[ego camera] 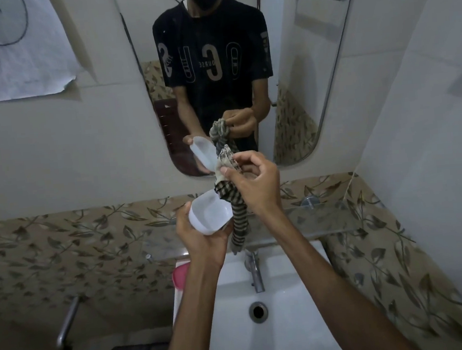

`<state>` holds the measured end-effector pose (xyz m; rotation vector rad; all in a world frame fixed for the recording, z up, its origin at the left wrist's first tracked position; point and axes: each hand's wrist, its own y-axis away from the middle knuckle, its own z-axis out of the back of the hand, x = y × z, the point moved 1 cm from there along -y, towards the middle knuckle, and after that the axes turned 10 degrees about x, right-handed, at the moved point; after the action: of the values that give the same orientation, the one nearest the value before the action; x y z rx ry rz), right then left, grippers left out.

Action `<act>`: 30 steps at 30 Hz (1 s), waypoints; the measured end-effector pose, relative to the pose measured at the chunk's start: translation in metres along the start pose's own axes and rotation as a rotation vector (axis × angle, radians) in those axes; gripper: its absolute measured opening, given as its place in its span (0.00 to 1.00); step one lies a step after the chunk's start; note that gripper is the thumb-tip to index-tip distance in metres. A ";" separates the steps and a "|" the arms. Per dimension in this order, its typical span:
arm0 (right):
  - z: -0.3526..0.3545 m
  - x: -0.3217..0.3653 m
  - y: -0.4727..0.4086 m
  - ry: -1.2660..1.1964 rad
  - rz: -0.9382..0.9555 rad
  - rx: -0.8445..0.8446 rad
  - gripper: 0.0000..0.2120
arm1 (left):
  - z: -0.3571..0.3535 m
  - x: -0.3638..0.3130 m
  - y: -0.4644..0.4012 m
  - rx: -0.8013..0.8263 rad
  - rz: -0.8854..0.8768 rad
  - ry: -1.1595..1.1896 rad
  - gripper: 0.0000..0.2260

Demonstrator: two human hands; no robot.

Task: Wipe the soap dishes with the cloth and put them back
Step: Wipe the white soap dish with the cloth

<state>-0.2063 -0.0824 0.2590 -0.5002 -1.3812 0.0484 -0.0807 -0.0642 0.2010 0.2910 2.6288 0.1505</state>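
Hands meet above the back edge of a white sink, in front of a wall mirror. The left hand cups a white soap dish from below, fingers curled round its near underside and thumb up its left side, pressed to the plastic. The dish is a rounded oblong, its long axis running from lower right to upper left, and it is tilted so that its open hollow faces up and toward the camera. Just beside its right end the right hand pinches a striped cloth between thumb and forefinger, the other fingers loosely curled behind; the top of the cloth is bunched at the fingertips and the rest hangs straight down past the dish's right end, touching it or very nearly so, toward a chrome tap. A glass shelf runs along the leaf-patterned tiles behind the sink's back edge. At the sink's left edge a pink-topped item shows partly behind the left forearm. The mirror reflects both hands, dish and cloth.
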 end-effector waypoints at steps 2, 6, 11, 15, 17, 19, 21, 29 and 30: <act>-0.005 -0.001 0.007 0.127 0.061 0.030 0.12 | -0.002 0.001 -0.001 -0.004 -0.008 0.014 0.13; -0.016 -0.014 0.026 0.458 0.044 0.233 0.11 | -0.012 0.000 -0.004 0.077 -0.067 0.034 0.13; -0.018 -0.010 0.029 0.726 0.077 0.228 0.11 | -0.013 0.005 0.000 0.052 -0.117 0.041 0.11; -0.016 -0.007 0.025 0.811 0.059 0.370 0.10 | -0.010 0.002 0.000 0.080 -0.150 -0.057 0.11; -0.014 -0.007 0.023 0.759 0.072 0.401 0.09 | -0.007 0.000 -0.002 0.092 -0.135 -0.097 0.12; -0.012 -0.011 0.022 0.695 0.071 0.437 0.07 | -0.004 -0.001 -0.003 0.094 -0.119 -0.130 0.13; -0.013 -0.015 0.026 0.591 0.059 0.494 0.07 | -0.001 -0.002 -0.006 0.097 -0.117 -0.150 0.13; -0.025 -0.027 0.037 0.249 0.076 0.556 0.12 | 0.004 -0.008 -0.013 0.109 -0.084 -0.215 0.12; -0.024 -0.029 0.037 0.204 0.087 0.546 0.12 | 0.002 -0.009 -0.013 0.102 -0.085 -0.227 0.11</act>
<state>-0.1798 -0.0665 0.2163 -0.1016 -1.0857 0.4228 -0.0744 -0.0786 0.2014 0.2162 2.4213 -0.0428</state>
